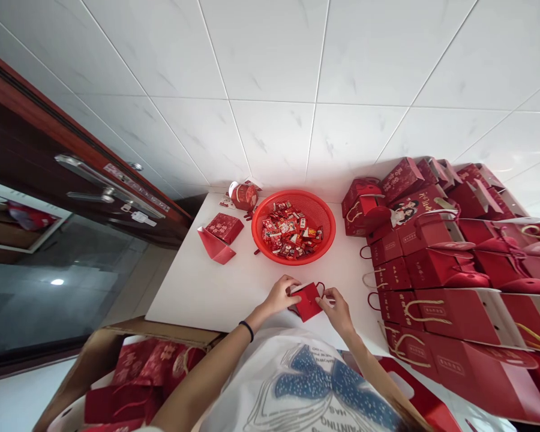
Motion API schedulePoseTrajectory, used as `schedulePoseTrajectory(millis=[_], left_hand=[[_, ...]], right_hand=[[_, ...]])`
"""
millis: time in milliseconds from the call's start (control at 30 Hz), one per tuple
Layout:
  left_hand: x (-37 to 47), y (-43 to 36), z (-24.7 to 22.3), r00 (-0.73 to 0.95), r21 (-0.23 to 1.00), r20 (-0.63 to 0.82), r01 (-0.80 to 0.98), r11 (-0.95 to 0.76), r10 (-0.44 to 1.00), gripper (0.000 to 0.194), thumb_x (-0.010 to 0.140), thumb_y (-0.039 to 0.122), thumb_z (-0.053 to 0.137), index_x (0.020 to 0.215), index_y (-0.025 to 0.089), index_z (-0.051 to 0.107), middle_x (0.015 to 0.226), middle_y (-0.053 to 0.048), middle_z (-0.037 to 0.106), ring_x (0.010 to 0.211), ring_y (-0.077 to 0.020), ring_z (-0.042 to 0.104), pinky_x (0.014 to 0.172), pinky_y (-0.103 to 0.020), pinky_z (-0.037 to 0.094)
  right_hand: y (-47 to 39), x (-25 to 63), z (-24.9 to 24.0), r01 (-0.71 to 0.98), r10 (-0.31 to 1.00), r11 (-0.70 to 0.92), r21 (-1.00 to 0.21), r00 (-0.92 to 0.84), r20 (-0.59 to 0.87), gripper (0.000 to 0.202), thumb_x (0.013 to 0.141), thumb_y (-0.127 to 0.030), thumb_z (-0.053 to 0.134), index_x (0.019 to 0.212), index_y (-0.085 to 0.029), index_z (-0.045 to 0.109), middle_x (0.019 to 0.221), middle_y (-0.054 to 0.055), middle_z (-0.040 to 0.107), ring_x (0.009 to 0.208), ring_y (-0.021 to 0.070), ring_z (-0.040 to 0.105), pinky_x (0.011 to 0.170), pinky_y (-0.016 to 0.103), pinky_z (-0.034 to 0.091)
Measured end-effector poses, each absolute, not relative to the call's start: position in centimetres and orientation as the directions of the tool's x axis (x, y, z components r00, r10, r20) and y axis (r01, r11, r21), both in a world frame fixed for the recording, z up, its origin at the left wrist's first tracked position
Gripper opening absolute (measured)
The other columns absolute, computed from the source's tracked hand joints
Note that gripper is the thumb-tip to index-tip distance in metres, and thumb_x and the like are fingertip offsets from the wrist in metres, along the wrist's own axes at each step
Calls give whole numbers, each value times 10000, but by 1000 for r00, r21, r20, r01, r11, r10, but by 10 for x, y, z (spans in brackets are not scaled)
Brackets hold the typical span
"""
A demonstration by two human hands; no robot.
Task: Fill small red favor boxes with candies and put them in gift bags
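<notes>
A small red gift box [308, 303] with a dark red cord handle is held low over the white table, close to my body. My left hand [282, 295] grips its left edge between thumb and fingers. On the other side, my right hand [335, 308] pinches the box's right edge near the cord loop. Just beyond both hands stands a red plastic basket [257, 243] with many small red-wrapped sweets [291, 231] in it.
A patterned red box [225, 227] with an open flap and a round red container [243, 195] are left of the basket. Rows of red gift boxes [432, 264] crowd the right side. At lower left, a cardboard carton [78, 372] holds more red packaging. A door [72, 150] stands far left.
</notes>
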State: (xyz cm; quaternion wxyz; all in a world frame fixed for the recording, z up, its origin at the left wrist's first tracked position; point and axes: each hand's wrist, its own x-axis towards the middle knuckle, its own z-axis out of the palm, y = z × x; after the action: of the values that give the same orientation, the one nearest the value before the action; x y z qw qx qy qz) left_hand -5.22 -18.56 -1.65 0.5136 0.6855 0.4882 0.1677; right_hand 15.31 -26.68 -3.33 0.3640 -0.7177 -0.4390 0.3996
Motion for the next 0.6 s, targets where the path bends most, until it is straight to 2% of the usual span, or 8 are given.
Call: schedulePoseTrajectory(millis=[133,233,367,467,600], left_hand=[[-60,-191,-10,555,893,-209,444,-74,805,288,713,315,789,979,216,742,1151,-74,623,1126,-242,601,1032,-370,478],[-60,-197,-8,560,905,-220,422,-47,799,219,808,384,721,939,213,762,1175,-88,626,1189,-248,585,1073,-373,449],[-52,-207,-13,568,906,-221,420,-48,793,142,835,274,681,934,215,765,1159,-96,636,1145,-237,610,1042,-375,473],[-49,-208,-17,575,898,-213,433,-73,790,168,814,208,689,965,226,759,1166,-91,637,1117,-234,621,1019,-381,493],[-54,-191,-15,582,879,-191,461,-127,790,201,824,194,674,1001,239,758,1221,-85,623,1166,-234,602,1052,-375,473]], right_hand=[[-265,150,-45,322,901,-401,-858,310,-304,494,689,-536,688,1058,-213,626,1075,121,715,949,275,688,785,403,554],[-264,149,-49,293,892,-430,-854,282,-352,600,686,-557,688,1171,-213,605,1148,129,699,940,264,699,765,389,567],[-264,146,-48,264,887,-450,-853,241,-393,615,708,-595,658,1169,-191,605,1159,139,695,895,248,704,774,392,577],[-264,146,-52,231,891,-439,-868,234,-388,577,727,-618,631,1114,-191,631,1109,132,713,904,250,707,784,387,581],[-255,151,-60,186,879,-444,-877,279,-386,529,784,-588,562,1123,-194,658,1137,140,714,914,260,710,698,362,581]])
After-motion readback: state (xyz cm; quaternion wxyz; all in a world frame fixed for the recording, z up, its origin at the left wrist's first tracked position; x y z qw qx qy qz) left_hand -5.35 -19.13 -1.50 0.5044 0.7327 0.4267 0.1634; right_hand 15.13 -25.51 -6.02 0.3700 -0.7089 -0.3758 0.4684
